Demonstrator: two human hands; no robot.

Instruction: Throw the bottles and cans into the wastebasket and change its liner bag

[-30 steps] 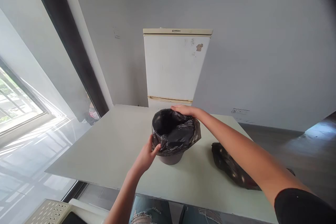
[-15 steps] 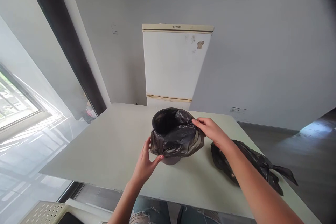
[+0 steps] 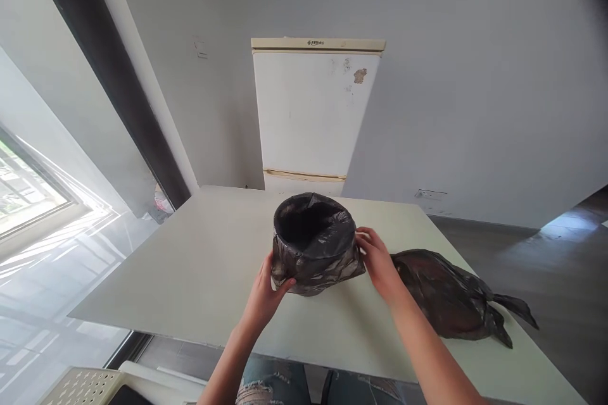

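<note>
A round trash bin stands on the table, with a black garbage bag (image 3: 316, 272) lining it and folded down over its rim. The bag covers nearly all of the bin's outside. My left hand (image 3: 263, 294) holds the bin's near left side through the bag, its thumb on the front. At the right side of the rim, my right hand (image 3: 377, 259) has its fingers curled on the bag's folded edge; some fingertips are hidden behind it. A tied, filled black garbage bag (image 3: 441, 294) lies on the table to the right of my right forearm.
The pale table (image 3: 190, 272) extends around the bin. Behind it a white refrigerator (image 3: 311, 114) stands against the grey wall. A cream perforated plastic basket (image 3: 88, 386) is at the lower left, beside my left forearm.
My right hand has moved down and round the bin's right side, and the bag's edge there now lies folded over the rim. The opening is wider. My left hand stays in place.
</note>
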